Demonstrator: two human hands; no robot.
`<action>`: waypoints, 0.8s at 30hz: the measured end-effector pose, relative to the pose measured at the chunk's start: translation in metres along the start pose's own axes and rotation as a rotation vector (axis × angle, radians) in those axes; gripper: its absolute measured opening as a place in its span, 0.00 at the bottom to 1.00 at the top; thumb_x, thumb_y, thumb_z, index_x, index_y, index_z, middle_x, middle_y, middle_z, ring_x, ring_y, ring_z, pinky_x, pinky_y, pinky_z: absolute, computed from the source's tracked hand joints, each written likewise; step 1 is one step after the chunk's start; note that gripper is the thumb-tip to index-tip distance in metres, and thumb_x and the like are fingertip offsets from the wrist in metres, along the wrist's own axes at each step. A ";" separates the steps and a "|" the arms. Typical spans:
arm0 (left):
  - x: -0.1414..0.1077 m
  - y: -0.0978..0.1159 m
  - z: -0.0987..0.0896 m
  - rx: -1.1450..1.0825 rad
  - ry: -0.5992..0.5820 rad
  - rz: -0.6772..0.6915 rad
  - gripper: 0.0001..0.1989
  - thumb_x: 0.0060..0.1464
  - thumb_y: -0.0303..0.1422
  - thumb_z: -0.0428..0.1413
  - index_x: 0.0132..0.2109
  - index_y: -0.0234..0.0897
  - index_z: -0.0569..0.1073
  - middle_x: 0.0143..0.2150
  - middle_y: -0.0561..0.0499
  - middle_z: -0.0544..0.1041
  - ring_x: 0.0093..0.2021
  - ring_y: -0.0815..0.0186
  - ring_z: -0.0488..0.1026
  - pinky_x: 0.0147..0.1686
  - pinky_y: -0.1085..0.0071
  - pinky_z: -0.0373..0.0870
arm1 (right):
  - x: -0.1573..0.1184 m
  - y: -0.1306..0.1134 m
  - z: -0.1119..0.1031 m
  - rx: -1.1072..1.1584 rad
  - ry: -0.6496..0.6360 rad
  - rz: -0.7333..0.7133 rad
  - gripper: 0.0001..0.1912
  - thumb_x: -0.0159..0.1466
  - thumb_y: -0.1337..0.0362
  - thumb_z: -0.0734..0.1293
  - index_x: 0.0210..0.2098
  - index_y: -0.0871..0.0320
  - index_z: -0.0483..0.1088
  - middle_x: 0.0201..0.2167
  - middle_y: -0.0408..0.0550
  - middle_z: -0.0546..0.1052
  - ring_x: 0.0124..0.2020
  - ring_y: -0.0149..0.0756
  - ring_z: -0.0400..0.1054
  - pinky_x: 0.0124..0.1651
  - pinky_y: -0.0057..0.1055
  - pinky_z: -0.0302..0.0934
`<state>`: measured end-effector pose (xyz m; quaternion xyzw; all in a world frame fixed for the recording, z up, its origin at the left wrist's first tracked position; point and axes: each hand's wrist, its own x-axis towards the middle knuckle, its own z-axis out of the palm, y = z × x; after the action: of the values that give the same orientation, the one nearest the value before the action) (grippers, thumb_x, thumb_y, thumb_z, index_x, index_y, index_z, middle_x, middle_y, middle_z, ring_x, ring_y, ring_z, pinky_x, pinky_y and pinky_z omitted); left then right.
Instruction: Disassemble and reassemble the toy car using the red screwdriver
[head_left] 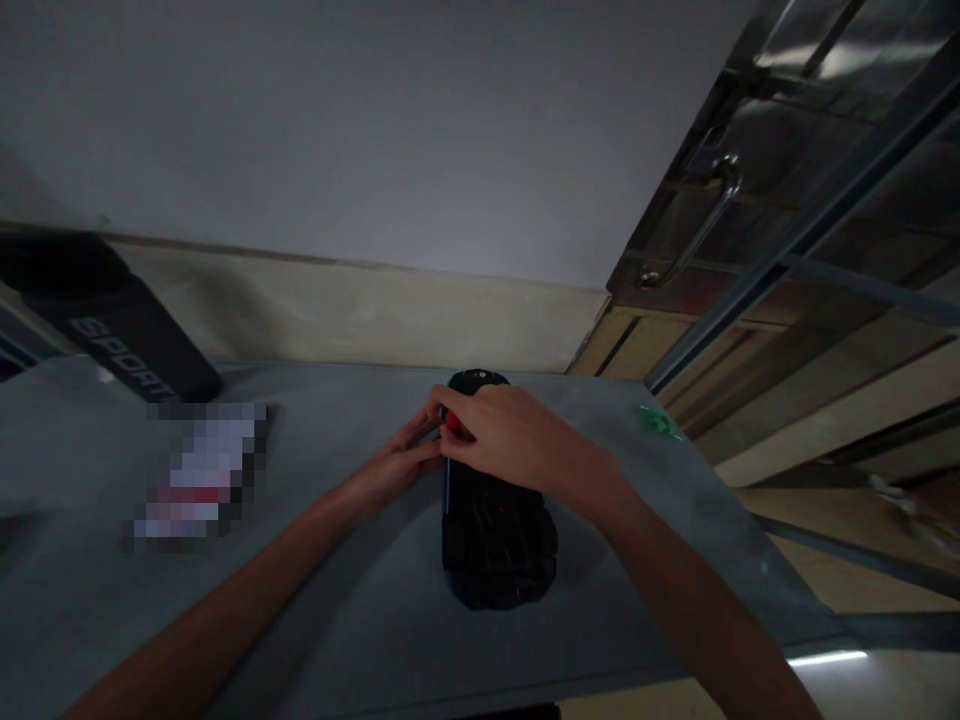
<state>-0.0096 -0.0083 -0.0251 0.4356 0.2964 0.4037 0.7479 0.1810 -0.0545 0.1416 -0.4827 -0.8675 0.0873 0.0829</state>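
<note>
A black toy car (499, 530) lies on the grey table (360, 630), its dark underside facing up. My right hand (510, 435) reaches across the far half of the car, with thumb and forefinger pinched on a small red object (452, 420). Most of that red piece is covered by the fingers, so its kind does not show. From the left, my left hand (401, 460) meets the car's side edge near the red piece. Its fingers are bent inward against the car, and the fingertips are partly hidden behind my right hand.
A dark bottle marked SPORT (127, 325) stands at the back left. In front of it lies a blurred-out flat object (202, 470). A green crumpled wrapper (660, 422) rests near the right table edge. Behind are a pale wall (360, 130) and a metal door handle (697, 225).
</note>
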 end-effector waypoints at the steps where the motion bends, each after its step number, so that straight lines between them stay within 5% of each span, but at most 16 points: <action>1: 0.000 -0.001 -0.001 0.002 0.004 -0.005 0.32 0.51 0.43 0.84 0.62 0.49 0.89 0.84 0.46 0.76 0.84 0.33 0.70 0.76 0.48 0.75 | 0.001 -0.001 0.000 -0.021 -0.005 0.005 0.05 0.79 0.68 0.73 0.52 0.55 0.80 0.35 0.45 0.83 0.35 0.39 0.72 0.37 0.38 0.45; 6: 0.001 -0.003 -0.004 0.027 0.007 -0.020 0.33 0.54 0.43 0.83 0.66 0.50 0.87 0.84 0.45 0.76 0.84 0.34 0.69 0.76 0.47 0.74 | 0.003 0.002 0.004 -0.052 0.042 -0.010 0.06 0.81 0.70 0.70 0.53 0.55 0.79 0.39 0.48 0.86 0.39 0.42 0.77 0.39 0.38 0.53; 13: 0.002 -0.006 -0.007 0.048 0.013 0.000 0.39 0.55 0.44 0.82 0.71 0.50 0.84 0.80 0.41 0.80 0.83 0.34 0.71 0.79 0.43 0.72 | -0.004 0.002 0.003 -0.118 0.062 -0.098 0.07 0.83 0.71 0.65 0.51 0.59 0.77 0.50 0.57 0.87 0.52 0.46 0.81 0.55 0.40 0.67; 18: -0.002 0.001 0.000 0.093 0.015 -0.004 0.29 0.55 0.45 0.82 0.60 0.44 0.87 0.69 0.41 0.88 0.76 0.36 0.79 0.72 0.49 0.77 | -0.005 0.003 0.005 -0.143 0.040 -0.162 0.06 0.84 0.71 0.68 0.56 0.59 0.78 0.48 0.53 0.88 0.48 0.45 0.82 0.48 0.38 0.66; 24: -0.004 0.005 0.003 0.101 0.037 -0.009 0.27 0.55 0.45 0.82 0.58 0.44 0.87 0.65 0.43 0.90 0.78 0.33 0.75 0.73 0.47 0.75 | -0.005 0.002 0.005 -0.208 0.028 -0.130 0.12 0.88 0.66 0.64 0.59 0.59 0.80 0.41 0.50 0.88 0.38 0.42 0.80 0.37 0.40 0.57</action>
<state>-0.0110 -0.0119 -0.0183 0.4640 0.3321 0.3929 0.7212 0.1844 -0.0583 0.1362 -0.4325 -0.9001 -0.0156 0.0500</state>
